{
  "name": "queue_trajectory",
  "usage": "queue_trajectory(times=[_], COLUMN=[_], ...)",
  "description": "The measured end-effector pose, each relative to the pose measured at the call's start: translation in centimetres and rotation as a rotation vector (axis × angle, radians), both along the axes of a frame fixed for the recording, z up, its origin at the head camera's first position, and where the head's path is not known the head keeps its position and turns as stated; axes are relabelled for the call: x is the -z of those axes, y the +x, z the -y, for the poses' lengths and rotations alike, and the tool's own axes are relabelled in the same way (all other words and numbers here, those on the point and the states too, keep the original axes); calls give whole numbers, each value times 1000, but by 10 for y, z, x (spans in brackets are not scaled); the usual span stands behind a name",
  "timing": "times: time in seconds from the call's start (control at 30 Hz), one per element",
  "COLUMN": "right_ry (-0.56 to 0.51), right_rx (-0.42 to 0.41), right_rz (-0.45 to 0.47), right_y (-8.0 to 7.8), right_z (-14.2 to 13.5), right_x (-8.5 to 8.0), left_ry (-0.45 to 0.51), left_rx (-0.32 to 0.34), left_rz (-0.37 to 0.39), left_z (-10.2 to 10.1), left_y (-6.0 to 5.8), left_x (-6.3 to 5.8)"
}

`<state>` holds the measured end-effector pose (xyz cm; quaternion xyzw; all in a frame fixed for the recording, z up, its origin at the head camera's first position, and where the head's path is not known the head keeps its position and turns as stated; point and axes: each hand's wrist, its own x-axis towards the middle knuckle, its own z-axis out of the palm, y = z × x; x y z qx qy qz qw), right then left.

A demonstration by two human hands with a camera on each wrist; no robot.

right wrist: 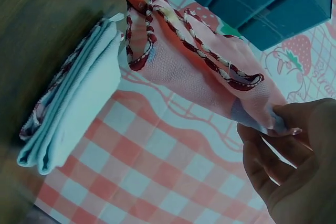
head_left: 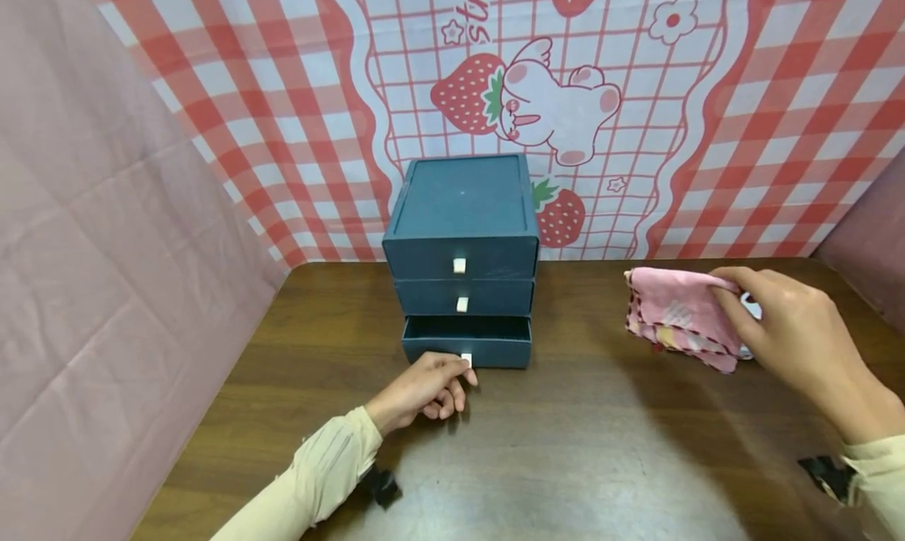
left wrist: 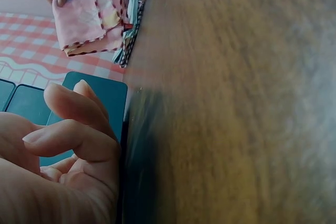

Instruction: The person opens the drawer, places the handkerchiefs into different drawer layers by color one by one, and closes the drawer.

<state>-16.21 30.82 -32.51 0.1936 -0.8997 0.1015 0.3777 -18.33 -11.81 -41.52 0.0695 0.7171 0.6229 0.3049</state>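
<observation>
On the table [head_left: 580, 447] stands a blue cabinet [head_left: 467, 199], its bottom drawer [head_left: 498, 354] partly out. To its right a pink cloth [head_left: 675, 305] hangs near a folded white one [right wrist: 92, 100], pinched by the right hand [head_left: 799, 333]. The left hand [head_left: 427, 388] curls its fingers at the drawer's handle [head_left: 467, 359].

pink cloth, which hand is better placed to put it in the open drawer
Probably the right hand: it pinches the pink cloth, while the left hand is at the white handle of the open bottom drawer.
</observation>
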Motion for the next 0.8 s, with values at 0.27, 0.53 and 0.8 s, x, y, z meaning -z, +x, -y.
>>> queue_trajectory(times=[0.27,0.53,0.8], right_ry=[13,14,19], right_rx=[-8,-31,-57], right_rz=[-33,-45,-57], right_y=[9,15,19], right_z=[8,13,17], right_x=[-5,-9,-13], left_ry=[4,-1,2], left_rx=[5,10,9], left_rz=[14,27,36], left_z=[-1,-1,2], left_y=[4,9,18], left_x=[-1,-2,-2])
